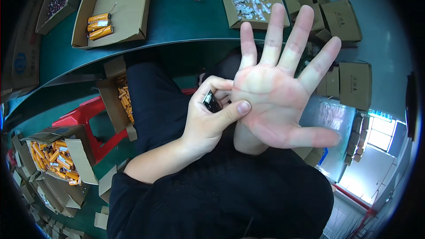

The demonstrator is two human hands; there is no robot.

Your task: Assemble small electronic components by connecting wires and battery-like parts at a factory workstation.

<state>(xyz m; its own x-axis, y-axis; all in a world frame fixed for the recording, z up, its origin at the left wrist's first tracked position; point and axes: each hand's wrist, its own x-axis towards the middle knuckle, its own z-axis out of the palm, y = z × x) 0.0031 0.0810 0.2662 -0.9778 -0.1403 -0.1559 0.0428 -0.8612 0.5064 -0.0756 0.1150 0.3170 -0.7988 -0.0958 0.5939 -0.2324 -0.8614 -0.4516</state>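
Black object (212,102) in left hand (205,121), right hand (276,97) outspread

Small black object tucked in the left hand

A small, dark object (213,103) sits in the curl of the left hand (201,117), partly covered by the fingers and thumb. The part that shows is black, with a pale, shiny patch near its upper left end; its exact kind is too hidden to tell. It lies at a slant, running from upper left down to the right, between the bent fingers and the base of the thumb. It is held up off the tabletop (177,22), to the left of the spread right hand (274,102).
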